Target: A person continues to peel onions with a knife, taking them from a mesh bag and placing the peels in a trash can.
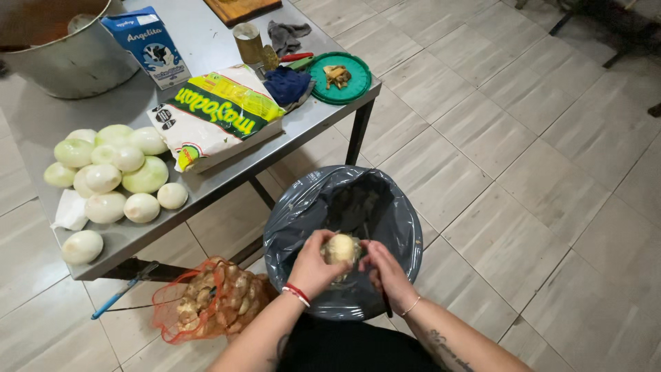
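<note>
So the steel table (pixel 206 41) is taking up the whole upper left, and the bin lined with a grey bag (pixel 385 207) is sitting on the floor just beside its near corner, right under the hands. On the table a big metal pot (pixel 65 58) is standing at the far end, a white sack with a green and yellow label (pixel 217 114) is lying flat mid-table, and a blue and white carton with a cow picture (pixel 146 43) is standing upright between pot and sack. A heap of peeled onions (pixel 110 172) is resting left of the sack, a round green lid with scraps (pixel 339 77) is sitting at the far right corner. An orange net bag of unpeeled onions (pixel 206 300) is slumping on the floor near the left arm.

Both hands are meeting over the bin mouth: the left hand (pixel 311 265) is cupping a pale onion (pixel 341 248) from its left, grip wrapped tight around it, while the right hand (pixel 385 269) is pressing fingertips onto its right side; a dark handle seems to be poking out below it, can't tell what
</note>
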